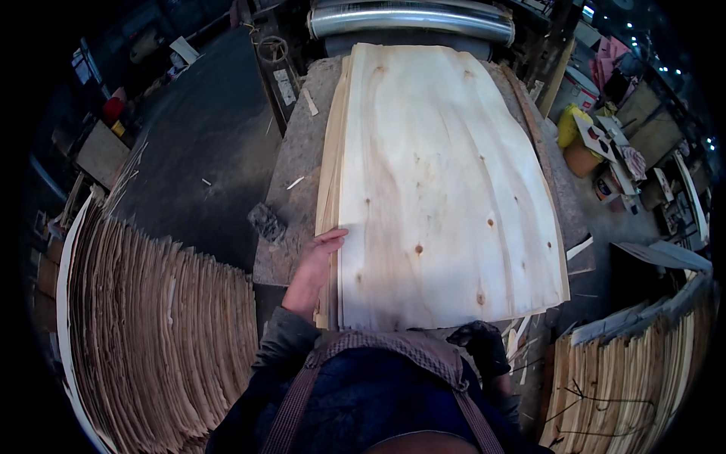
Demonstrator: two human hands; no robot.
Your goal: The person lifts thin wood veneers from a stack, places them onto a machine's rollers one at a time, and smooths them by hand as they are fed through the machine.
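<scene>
A stack of pale wood veneer sheets (446, 151) lies lengthwise before me on a worn table (291, 204). Knots and wavy grain mark the top sheet. My bare left hand (311, 265) rests at the stack's near left edge, fingers stretched out and fingertips touching the top sheet's border. In a dark glove, my right hand (482, 342) is at the near edge of the stack, right of my body. Its fingers blend into shadow there, so their grip is unclear.
Shiny metal rollers (412, 20) span the table's far end. Tall packs of veneer on edge stand at left (162, 333) and right (628, 378). A dark lump (266, 222) sits on the table's left side. Buckets and a yellow bag (569, 125) stand at the far right.
</scene>
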